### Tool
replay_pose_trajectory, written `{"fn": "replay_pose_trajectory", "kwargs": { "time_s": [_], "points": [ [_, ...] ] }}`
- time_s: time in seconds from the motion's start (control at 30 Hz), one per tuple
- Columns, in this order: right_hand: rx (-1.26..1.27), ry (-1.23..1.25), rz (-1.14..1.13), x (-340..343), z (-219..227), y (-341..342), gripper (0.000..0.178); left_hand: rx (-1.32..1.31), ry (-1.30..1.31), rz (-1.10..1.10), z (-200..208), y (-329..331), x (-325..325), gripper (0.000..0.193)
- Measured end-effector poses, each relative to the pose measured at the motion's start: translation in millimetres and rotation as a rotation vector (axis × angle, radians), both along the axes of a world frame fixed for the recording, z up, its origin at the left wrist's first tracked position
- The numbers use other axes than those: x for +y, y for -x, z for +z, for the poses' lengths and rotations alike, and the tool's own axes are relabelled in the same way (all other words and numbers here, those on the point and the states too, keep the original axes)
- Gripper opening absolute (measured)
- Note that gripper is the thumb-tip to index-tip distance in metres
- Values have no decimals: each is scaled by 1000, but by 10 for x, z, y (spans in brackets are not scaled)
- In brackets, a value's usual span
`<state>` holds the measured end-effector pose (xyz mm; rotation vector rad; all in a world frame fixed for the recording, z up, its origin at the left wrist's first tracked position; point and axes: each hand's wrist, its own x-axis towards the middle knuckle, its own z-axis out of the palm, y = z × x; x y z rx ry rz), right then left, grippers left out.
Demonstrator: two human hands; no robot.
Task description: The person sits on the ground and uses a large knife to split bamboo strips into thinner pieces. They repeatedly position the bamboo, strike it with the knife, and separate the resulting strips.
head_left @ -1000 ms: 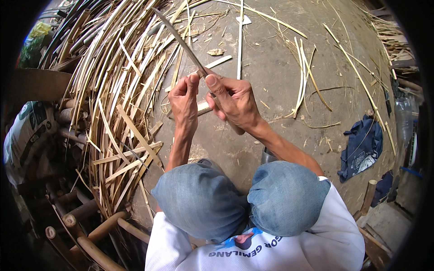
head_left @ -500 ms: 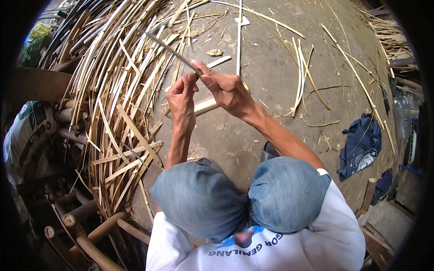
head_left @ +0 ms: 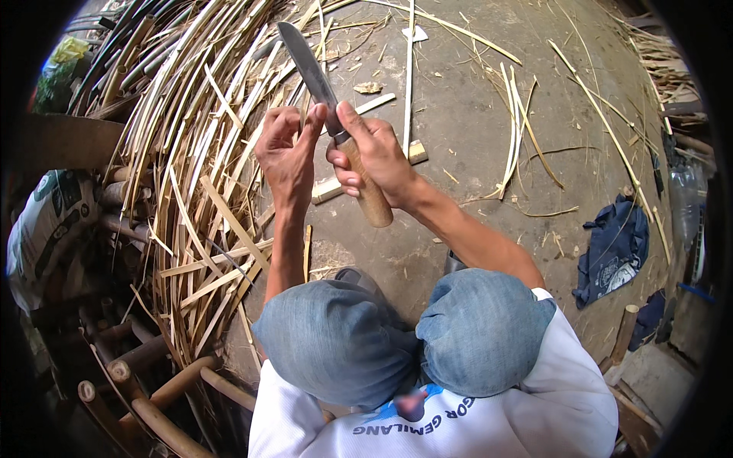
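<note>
My right hand grips a knife by its thick wooden handle, the thumb lying up near the base of the blade. The dark steel blade points up and to the left, its broad side showing. Beside the blade's base is my left hand, fingers loosely curled and thumb apart from them. Its thumb tip is at the blade's edge; whether it touches I cannot tell. On the floor below both hands lies a pale wooden block, partly hidden by the right hand and handle.
A big heap of split bamboo strips fills the left side. Bamboo poles form a frame at lower left. Thin strips lie on the floor to the right, near a dark blue cloth. My knees are bent below my hands.
The knife has turned from edge-on to showing its broad side, and its handle is now visible. My left hand has moved away from the right hand, slightly to the left, its fingers loosened.
</note>
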<state>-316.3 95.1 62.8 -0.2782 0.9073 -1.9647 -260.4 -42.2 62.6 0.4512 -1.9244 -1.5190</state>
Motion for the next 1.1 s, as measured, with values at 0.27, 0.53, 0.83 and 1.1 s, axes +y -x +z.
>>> {"fn": "replay_pose_trajectory", "kwargs": {
  "time_s": [0.27, 0.53, 0.83, 1.1],
  "points": [
    [476, -171, -121, -250, -145, -91, 62, 222, -151, -25, 26, -161, -92, 21],
    [493, -261, -143, -252, -233, -40, 60, 235, -163, 66, -13, -224, -139, 25],
    [377, -606, 2, 86, -1296, -58, 53, 292, -252, 148, 323, -611, -503, 46],
    [591, -850, -36, 240, -1993, 249, 58, 433, -311, 141, 351, -901, -981, 58]
  ]
}}
